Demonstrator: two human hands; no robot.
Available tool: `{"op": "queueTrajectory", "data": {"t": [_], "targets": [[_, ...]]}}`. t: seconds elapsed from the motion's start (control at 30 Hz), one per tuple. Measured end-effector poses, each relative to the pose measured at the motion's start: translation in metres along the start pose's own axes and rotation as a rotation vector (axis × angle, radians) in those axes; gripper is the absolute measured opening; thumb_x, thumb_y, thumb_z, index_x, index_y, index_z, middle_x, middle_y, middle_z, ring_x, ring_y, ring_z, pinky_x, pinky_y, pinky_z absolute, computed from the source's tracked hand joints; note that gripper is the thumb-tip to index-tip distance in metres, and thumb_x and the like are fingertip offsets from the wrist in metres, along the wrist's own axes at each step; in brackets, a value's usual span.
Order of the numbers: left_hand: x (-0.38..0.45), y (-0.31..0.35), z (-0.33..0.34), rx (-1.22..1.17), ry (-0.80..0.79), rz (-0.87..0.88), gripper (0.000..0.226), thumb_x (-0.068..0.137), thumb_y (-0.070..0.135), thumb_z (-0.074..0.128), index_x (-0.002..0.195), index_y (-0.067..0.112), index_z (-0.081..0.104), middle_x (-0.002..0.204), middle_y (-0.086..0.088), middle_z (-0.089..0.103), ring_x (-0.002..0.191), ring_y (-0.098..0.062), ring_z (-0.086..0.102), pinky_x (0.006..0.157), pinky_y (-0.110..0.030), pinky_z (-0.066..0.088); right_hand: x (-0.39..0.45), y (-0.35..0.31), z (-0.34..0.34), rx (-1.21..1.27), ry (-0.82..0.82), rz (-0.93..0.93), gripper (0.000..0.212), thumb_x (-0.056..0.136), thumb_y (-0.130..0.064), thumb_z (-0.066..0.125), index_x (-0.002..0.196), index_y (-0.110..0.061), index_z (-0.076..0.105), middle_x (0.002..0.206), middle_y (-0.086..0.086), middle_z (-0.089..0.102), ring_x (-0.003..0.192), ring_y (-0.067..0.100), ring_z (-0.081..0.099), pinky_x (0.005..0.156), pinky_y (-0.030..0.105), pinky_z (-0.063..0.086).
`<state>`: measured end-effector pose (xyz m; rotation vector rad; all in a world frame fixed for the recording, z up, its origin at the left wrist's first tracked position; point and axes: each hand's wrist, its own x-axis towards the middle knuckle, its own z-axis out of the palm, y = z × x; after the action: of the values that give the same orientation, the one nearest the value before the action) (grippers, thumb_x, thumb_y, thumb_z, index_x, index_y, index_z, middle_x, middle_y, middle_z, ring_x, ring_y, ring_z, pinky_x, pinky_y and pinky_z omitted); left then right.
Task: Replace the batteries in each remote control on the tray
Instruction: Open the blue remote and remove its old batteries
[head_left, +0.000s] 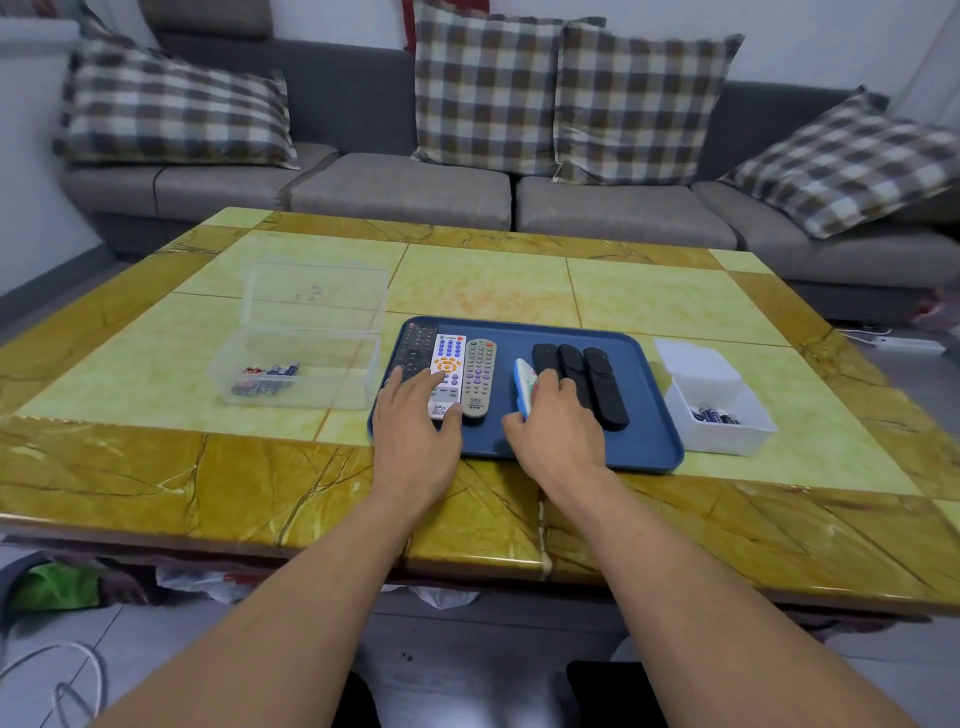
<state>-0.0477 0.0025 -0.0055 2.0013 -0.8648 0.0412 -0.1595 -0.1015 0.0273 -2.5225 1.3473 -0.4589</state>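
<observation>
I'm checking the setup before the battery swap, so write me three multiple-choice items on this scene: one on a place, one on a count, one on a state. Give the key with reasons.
1. Where does the clear lidded box with batteries stand?
A. on the blue tray
B. on the table, left of the tray
C. on the sofa

2. How many black remotes lie side by side in the tray's right half?
A. one
B. three
C. five

3. What is the right hand doing?
A. gripping the blue-and-white remote
B. resting flat on the sofa
C. holding a battery

Key: 1 B, the box sits on the table beside the blue tray. 2 B, three black remotes lie together there. 3 A, the right hand curls round the blue-and-white remote, lifted onto its edge; the left hand rests on the white remote.
</observation>
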Motion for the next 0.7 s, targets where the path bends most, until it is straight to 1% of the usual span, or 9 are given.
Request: {"op": "queueTrajectory", "data": {"t": [0.1, 0.2, 0.27, 0.33, 0.43, 0.5, 0.6, 0.63, 0.7], "targets": [[0.0, 0.009, -0.003, -0.085, 0.059, 0.005, 0.037, 0.094, 0.02, 0.063, 0.131, 0.017, 0.064, 0.134, 0.001, 0.062, 0.139, -0.016, 0.039, 0.115, -0.039, 0.034, 0.003, 0.002, -0.013, 0.161, 0.092, 0.011, 0.017, 0.097, -0.023, 0.047, 0.111, -0.013, 0.045, 0.106, 0.007, 0.054, 0.079, 0.03, 0.06, 0.063, 0.037, 0.045], [-0.003, 0.022, -0.008, -0.128, 0.086, -0.018, 0.021, 0.094, 0.023, 0.063, 0.113, 0.021, 0.072, 0.116, 0.005, 0.068, 0.119, -0.014, 0.051, 0.102, -0.039, 0.044, 0.003, 0.005, -0.025, 0.502, 0.111, 0.111, 0.005, 0.102, -0.021, 0.041, 0.106, -0.022, 0.044, 0.107, 0.003, 0.058, 0.086, 0.021, 0.06, 0.068, 0.038, 0.047], [-0.005, 0.029, -0.008, -0.159, 0.034, -0.061, 0.017, 0.096, 0.029, 0.062, 0.105, 0.023, 0.074, 0.109, 0.006, 0.07, 0.11, -0.013, 0.056, 0.091, -0.031, 0.046, -0.001, 0.005, -0.029, 0.71, 0.12, 0.148, 0.007, 0.103, -0.022, 0.042, 0.108, -0.025, 0.046, 0.11, -0.001, 0.06, 0.084, 0.02, 0.068, 0.073, 0.038, 0.054], [-0.007, 0.035, -0.007, -0.269, -0.058, -0.112, 0.023, 0.099, 0.036, 0.059, 0.1, 0.022, 0.076, 0.1, 0.009, 0.073, 0.1, -0.01, 0.063, 0.08, -0.023, 0.046, -0.011, 0.001, -0.032, 0.948, 0.082, 0.145, 0.007, 0.103, -0.021, 0.048, 0.105, -0.027, 0.048, 0.107, -0.003, 0.062, 0.074, 0.015, 0.073, 0.068, 0.031, 0.057], [-0.009, 0.042, -0.005, -0.503, -0.18, -0.185, 0.03, 0.102, 0.038, 0.052, 0.102, 0.019, 0.076, 0.095, 0.009, 0.075, 0.088, -0.002, 0.065, 0.076, -0.015, 0.045, -0.025, -0.004, -0.031, 1.153, -0.047, 0.105, 0.011, 0.099, -0.019, 0.06, 0.105, -0.025, 0.054, 0.109, 0.002, 0.066, 0.081, 0.015, 0.074, 0.067, 0.029, 0.06], [-0.007, 0.043, -0.004, -0.623, -0.205, -0.229, 0.026, 0.103, 0.032, 0.053, 0.103, 0.018, 0.074, 0.097, 0.006, 0.075, 0.086, -0.005, 0.064, 0.08, -0.017, 0.048, -0.033, -0.004, -0.028, 1.105, -0.088, 0.082, 0.011, 0.096, -0.022, 0.065, 0.104, -0.024, 0.059, 0.108, -0.001, 0.068, 0.079, 0.009, 0.071, 0.066, 0.03, 0.061], [-0.005, 0.042, -0.002, -0.761, -0.211, -0.277, 0.022, 0.099, 0.033, 0.054, 0.105, 0.024, 0.073, 0.108, 0.001, 0.076, 0.106, -0.022, 0.069, 0.101, -0.044, 0.051, -0.036, 0.004, -0.025, 0.674, 0.038, -0.057, 0.015, 0.089, -0.036, 0.072, 0.102, -0.034, 0.065, 0.099, -0.017, 0.066, 0.071, 0.002, 0.063, 0.064, 0.026, 0.053], [-0.005, 0.042, -0.001, -0.779, -0.211, -0.287, 0.024, 0.096, 0.037, 0.054, 0.106, 0.025, 0.073, 0.109, -0.001, 0.075, 0.109, -0.027, 0.068, 0.102, -0.05, 0.049, -0.036, 0.007, -0.025, 0.531, 0.08, -0.111, 0.017, 0.088, -0.041, 0.072, 0.104, -0.037, 0.066, 0.099, -0.019, 0.062, 0.07, 0.0, 0.06, 0.064, 0.027, 0.052], [-0.007, 0.042, -0.001, -0.788, -0.214, -0.301, 0.028, 0.091, 0.043, 0.054, 0.105, 0.028, 0.072, 0.109, -0.004, 0.075, 0.104, -0.03, 0.068, 0.101, -0.057, 0.049, -0.036, 0.008, -0.028, 0.377, 0.126, -0.174, 0.023, 0.087, -0.045, 0.07, 0.109, -0.04, 0.066, 0.1, -0.019, 0.055, 0.07, -0.001, 0.058, 0.064, 0.03, 0.052]]}}
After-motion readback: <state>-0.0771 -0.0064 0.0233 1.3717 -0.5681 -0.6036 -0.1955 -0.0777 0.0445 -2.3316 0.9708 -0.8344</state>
